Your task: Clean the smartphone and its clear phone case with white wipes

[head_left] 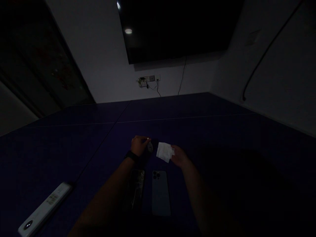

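Observation:
Left of centre, my left hand (138, 145) is closed in a pinch, with a dark band on its wrist. A small pale spot shows at its fingertips. Just below them is a small greyish oval object (150, 147); whether it hangs from the fingers or lies on the purple surface, I cannot tell. My right hand (179, 156) grips a white tissue (165, 151) by its right edge. Nearer me lies a phone (161, 196), back up, with several camera lenses. Beside it, partly behind my left forearm, lies a dark phone or phone case (138, 186).
A long white power strip (46, 207) lies at the lower left, its dark cord (100, 144) running across the purple surface (204, 131). On the wall are a large dark screen (180, 29), sockets (148, 79) and hanging cables. The room is very dim.

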Available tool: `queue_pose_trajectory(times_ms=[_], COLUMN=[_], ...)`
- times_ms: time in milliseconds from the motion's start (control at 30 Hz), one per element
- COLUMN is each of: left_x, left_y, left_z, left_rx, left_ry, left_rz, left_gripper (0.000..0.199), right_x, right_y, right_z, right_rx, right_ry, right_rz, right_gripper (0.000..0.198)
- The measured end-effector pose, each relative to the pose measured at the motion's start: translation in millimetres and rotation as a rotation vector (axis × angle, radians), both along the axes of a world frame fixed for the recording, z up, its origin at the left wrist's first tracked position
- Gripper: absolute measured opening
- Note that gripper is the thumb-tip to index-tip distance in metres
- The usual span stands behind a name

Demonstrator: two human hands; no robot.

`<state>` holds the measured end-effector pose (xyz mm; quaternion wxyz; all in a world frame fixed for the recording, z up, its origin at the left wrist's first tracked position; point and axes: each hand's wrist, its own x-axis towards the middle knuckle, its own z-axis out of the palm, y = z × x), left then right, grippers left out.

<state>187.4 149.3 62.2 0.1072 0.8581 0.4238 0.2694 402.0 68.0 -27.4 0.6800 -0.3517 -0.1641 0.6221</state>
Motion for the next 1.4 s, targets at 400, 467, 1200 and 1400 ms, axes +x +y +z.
queue_pose_trajectory(times_ms=[400,467,1200,1400], left_x=[-24,-43,-151,-154], left_y=[-16,-25,-101,-105], left_z=[-11.5,-11.3,-64.7,-68.0], left_rx=[-0.042,-0.065,-0.130,-0.114], left_ry=[-0.012,-0.023,0.143,0.117], left_rz=[-0.090,-0.124,-0.537,-0.530], left_gripper=[0.078,0.087,0.158,0.159], right_x=[-9,-9,-45,-77], right_y=[-5,-6,-87,-114], right_z=[12,15,66,53], right_rx=[-0.115,-0.112,-0.070,0.095], right_ry=[-0.025,-0.030,-0.429,-1.081], right_rz=[-0.071,-0.102,-0.313,-0.131], right_gripper=[0.017,0.018,0.019,0.023])
